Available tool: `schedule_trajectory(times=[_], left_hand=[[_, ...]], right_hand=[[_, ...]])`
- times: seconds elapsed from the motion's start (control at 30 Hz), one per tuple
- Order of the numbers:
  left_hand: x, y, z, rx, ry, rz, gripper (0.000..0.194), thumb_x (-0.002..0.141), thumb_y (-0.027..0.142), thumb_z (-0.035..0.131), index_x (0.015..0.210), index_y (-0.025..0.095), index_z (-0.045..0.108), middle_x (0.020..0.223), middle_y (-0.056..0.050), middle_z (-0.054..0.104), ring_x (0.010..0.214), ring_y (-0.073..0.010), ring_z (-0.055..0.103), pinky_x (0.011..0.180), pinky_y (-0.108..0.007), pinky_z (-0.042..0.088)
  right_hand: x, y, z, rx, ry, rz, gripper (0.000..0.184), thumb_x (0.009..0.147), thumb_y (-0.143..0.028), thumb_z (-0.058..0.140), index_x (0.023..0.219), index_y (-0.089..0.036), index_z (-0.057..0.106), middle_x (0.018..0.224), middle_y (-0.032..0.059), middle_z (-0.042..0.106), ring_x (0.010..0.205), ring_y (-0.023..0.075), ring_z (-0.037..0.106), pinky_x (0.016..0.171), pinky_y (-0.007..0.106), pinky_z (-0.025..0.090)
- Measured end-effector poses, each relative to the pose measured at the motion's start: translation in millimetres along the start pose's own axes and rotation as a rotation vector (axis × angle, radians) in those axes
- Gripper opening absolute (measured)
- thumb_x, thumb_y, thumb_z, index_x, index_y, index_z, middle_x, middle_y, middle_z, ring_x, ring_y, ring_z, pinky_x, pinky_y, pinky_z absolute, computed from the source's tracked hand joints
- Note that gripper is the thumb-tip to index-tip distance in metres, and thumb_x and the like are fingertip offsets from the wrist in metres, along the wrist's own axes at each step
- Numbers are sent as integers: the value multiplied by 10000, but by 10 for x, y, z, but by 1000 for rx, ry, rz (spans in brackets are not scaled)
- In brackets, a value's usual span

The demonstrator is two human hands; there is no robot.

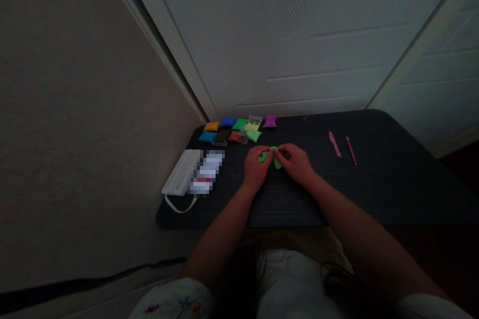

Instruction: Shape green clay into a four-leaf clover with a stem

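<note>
Between my two hands, over the middle of the dark table [284, 202], is a piece of light green modelling clay [277, 163] with several rounded lobes. My left hand [257, 162] pinches it from the left, thumb and fingertips closed on it. From the right, my right hand [295, 160] also pinches the clay near its top. Both sets of fingertips nearly meet there and hide part of the piece. A light green clay packet [254, 135] lies just beyond my left hand, among packets of other colours.
Blue [227, 122], orange [212, 126] and purple [270, 121] clay packets lie at the back. A pink plastic knife [335, 144] and a thin pink stick tool [351, 150] lie to the right. At left are a white power bank [183, 172] with a cable and a blurred-out phone-like item [207, 173].
</note>
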State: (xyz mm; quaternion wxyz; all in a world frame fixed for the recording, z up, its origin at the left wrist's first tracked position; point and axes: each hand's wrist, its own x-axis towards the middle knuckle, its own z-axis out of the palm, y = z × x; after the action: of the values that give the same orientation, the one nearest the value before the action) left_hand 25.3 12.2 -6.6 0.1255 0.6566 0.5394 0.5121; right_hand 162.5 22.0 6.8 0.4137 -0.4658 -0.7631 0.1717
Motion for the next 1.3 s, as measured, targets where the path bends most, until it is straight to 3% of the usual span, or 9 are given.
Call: schedule_trajectory(times=[1.3], left_hand=[[6, 48, -27, 14, -63, -20, 164, 751, 287, 514, 834, 182, 608, 815, -25, 616, 804, -126, 559, 752, -254, 432]], right_hand=[[4, 18, 17, 38, 26, -29, 163, 771, -273, 467, 854, -185, 577, 727, 22, 575, 669, 136, 526, 637, 257, 403]])
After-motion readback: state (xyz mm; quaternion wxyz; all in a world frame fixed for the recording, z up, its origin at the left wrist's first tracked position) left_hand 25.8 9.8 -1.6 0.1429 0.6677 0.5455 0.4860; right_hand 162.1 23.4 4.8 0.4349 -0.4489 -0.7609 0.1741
